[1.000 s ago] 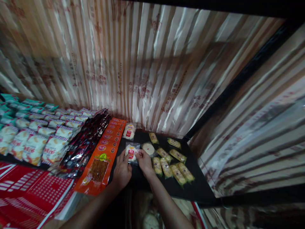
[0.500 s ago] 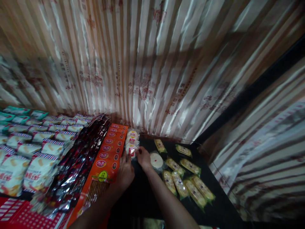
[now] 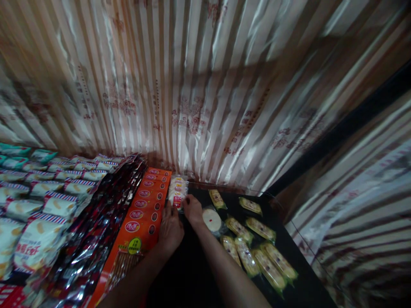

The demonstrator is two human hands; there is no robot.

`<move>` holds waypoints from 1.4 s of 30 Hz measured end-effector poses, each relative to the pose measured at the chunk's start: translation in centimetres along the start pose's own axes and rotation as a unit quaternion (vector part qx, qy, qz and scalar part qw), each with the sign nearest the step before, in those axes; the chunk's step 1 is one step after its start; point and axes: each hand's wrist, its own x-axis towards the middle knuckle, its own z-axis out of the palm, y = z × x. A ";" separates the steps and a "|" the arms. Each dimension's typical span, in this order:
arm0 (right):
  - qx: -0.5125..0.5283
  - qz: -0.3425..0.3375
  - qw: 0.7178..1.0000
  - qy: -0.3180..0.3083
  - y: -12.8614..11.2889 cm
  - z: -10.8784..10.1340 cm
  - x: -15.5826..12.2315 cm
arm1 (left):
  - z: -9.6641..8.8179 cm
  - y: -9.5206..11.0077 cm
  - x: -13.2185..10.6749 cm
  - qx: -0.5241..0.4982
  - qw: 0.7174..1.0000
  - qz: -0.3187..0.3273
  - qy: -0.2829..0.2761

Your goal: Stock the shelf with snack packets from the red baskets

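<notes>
Both my hands rest on a black shelf (image 3: 192, 273) at a short row of clear packets with round white cakes and red labels (image 3: 177, 188). My left hand (image 3: 171, 229) lies with fingers stretched forward, their tips at the nearest packet's left corner. My right hand (image 3: 192, 209) is curled, its fingers pinching that packet's right lower edge. Just right of my right hand lies a single round white cake in a clear wrapper (image 3: 212, 220).
Orange packets (image 3: 144, 205) overlap in a row left of my hands, then dark shiny packets (image 3: 105, 214) and white blue-striped bags (image 3: 48, 205). Several yellow-green wrapped bars (image 3: 257, 252) lie to the right. A striped satin curtain (image 3: 192, 85) hangs behind.
The cake packet held in both hands was pushed forward against the others at the back. My hands moved forward with it; the view shifted closer and downward.
</notes>
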 end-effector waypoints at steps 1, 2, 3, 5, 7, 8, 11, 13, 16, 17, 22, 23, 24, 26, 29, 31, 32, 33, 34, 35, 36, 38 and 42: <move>0.001 -0.002 1.000 0.002 0.0 0.0 0.1 | 0.1 0.1 0.1 0.004 1.000 0.001 -0.001; 0.002 -0.004 1.000 0.004 0.1 0.1 0.3 | 0.1 0.1 0.3 0.008 1.000 0.002 0.000; 0.003 -0.005 1.000 0.006 0.1 0.1 0.4 | 0.2 0.2 0.4 0.011 1.000 0.001 0.001; 0.005 -0.005 1.000 0.008 0.2 0.3 0.5 | 0.2 0.3 0.5 0.012 1.000 0.001 0.008; 0.011 -0.005 1.000 0.007 0.2 0.4 0.4 | 0.3 0.3 0.5 0.006 1.000 0.002 0.021; 0.017 -0.007 1.000 0.008 0.2 0.4 0.3 | 0.4 0.3 0.5 0.003 1.000 0.004 0.029; 0.039 -0.021 0.998 0.033 0.5 0.1 -0.6 | 0.6 0.2 -0.1 -0.002 0.998 0.017 0.060; 0.053 -0.053 0.995 0.060 0.7 -0.4 -1.5 | 0.7 0.2 -0.8 -0.001 0.996 0.033 0.087; 0.081 -0.105 0.988 0.081 1.3 -1.4 -3.4 | 0.9 0.6 -2.2 -0.008 0.992 0.058 0.116; 0.092 -0.116 0.985 0.082 1.5 -1.8 -4.2 | 1.0 0.9 -2.9 -0.014 0.991 0.066 0.119; 0.132 -0.155 0.976 0.073 3.0 -4.0 -9.3 | 1.8 3.2 -7.9 -0.108 0.985 0.101 0.086; 0.141 -0.161 0.974 0.070 3.4 -4.5 -10.6 | 2.0 3.8 -9.2 -0.134 0.983 0.104 0.074; 0.151 -0.167 0.972 0.064 4.0 -5.0 -12.0 | 2.3 4.2 -10.6 -0.159 0.980 0.104 0.059; 0.167 -0.179 0.968 0.048 5.5 -6.0 -15.0 | 2.9 5.1 -13.6 -0.193 0.976 0.096 0.024; 0.176 -0.188 0.966 0.017 8.7 -7.4 -19.9 | 4.4 6.2 -18.1 -0.206 0.973 0.092 -0.036; 0.171 -0.176 0.969 -0.007 11.4 -8.2 -23.1 | 5.6 7.0 -20.7 -0.209 0.968 0.111 -0.078; 0.158 -0.169 0.973 -0.019 12.8 -8.5 -24.5 | 6.2 7.5 -21.7 -0.208 0.966 0.121 -0.100; 0.141 -0.161 0.976 -0.028 14.3 -8.9 -25.7 | 6.8 8.0 -22.5 -0.203 0.964 0.125 -0.122; 0.122 -0.154 0.980 -0.036 15.8 -9.2 -26.8 | 7.4 8.5 -23.2 -0.193 0.963 0.123 -0.142; 0.100 -0.148 0.983 -0.045 17.3 -9.5 -27.7 | 7.9 9.1 -23.8 -0.181 0.964 0.115 -0.159; 0.075 -0.136 0.987 -0.047 18.7 -9.9 -28.4 | 8.5 9.7 -24.2 -0.167 0.964 0.107 -0.175; 0.017 -0.104 0.993 -0.044 21.5 -10.5 -29.4 | 9.7 11.0 -24.9 -0.140 0.966 0.094 -0.197; -0.061 -0.055 0.996 -0.034 25.6 -11.5 -30.1 | 12.4 13.2 -25.8 -0.091 0.972 0.058 -0.211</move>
